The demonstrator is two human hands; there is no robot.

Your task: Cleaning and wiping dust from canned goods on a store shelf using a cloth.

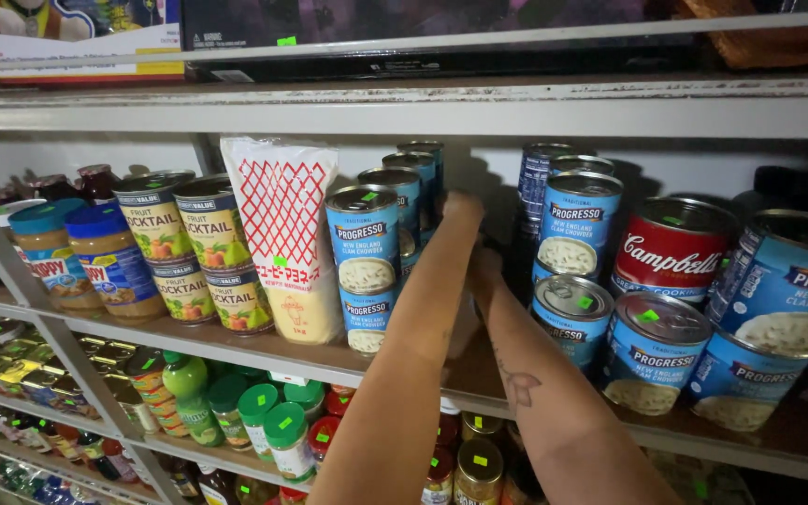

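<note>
Blue-labelled metal soup cans (364,245) stand upright, stacked two high in a row running toward the back of the grey metal shelf (264,348), silver lids up. More blue soup cans (577,224) stand stacked just across the gap.

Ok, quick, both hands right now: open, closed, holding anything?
Left hand: deep in the gap between the blue soup cans; grip cannot be told.
Right hand: in the same gap, fingers hidden; cannot be told.
</note>
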